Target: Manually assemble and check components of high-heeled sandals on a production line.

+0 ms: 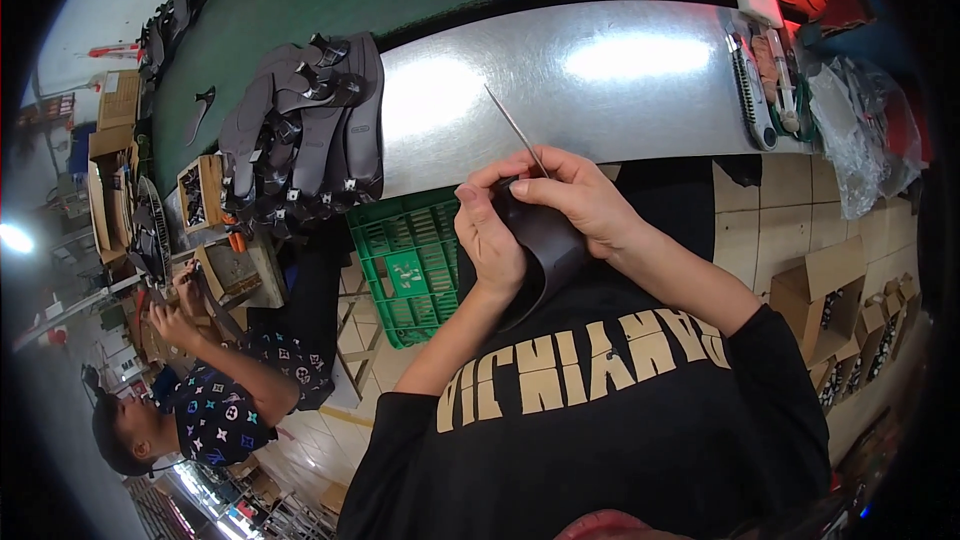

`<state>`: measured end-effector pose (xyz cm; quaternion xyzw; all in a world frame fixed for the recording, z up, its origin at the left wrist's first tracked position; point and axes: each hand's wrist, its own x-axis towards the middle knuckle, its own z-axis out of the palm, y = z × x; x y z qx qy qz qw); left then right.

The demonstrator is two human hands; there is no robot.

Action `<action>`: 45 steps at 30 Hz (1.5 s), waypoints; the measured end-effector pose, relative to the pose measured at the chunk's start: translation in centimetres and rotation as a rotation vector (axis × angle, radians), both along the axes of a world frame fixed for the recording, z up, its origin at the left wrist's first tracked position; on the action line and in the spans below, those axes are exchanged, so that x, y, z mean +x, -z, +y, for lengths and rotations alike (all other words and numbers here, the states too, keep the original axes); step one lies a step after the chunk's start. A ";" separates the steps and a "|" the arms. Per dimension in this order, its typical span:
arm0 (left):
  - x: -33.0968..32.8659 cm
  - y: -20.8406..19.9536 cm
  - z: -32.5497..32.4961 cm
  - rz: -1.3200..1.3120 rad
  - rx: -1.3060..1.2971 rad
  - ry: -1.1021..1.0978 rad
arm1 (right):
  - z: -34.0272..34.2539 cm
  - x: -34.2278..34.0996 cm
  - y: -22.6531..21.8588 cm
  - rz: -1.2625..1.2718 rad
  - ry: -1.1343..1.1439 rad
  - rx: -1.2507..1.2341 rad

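Note:
In front of my chest, both hands hold a dark brown sandal sole (550,240) that is bent into a curve. My left hand (490,245) is closed on its left side, fingers and thumb near the upper end. Closed around the upper right part, my right hand (575,195) presses its thumb on the sole. A thin pointed metal tool (512,120) sticks up and left from between the right fingers, over the bench edge. Its handle end is hidden by the hand. What the fingertips pinch at the sole's top cannot be made out.
A metal-topped bench (540,50) spans the front. Piled brown sandals (310,130) lie on its left; a utility knife (750,90) and other tools lie right, beside a plastic bag (860,120). Below are a green crate (405,275) and cardboard box (815,300). A co-worker (220,395) works at left.

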<state>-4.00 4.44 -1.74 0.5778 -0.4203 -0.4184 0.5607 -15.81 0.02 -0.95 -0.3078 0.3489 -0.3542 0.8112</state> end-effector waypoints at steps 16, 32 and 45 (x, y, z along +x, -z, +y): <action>1.2 0.0 -0.2 0.203 0.207 0.004 | -0.6 -0.9 0.8 0.015 -0.098 0.138; -0.5 -0.9 -0.3 -0.012 0.119 -0.042 | -0.8 -0.5 1.6 -0.058 -0.039 0.095; 10.0 -5.6 -2.8 0.005 -0.101 0.099 | -3.3 -5.6 -0.7 0.090 0.033 -0.084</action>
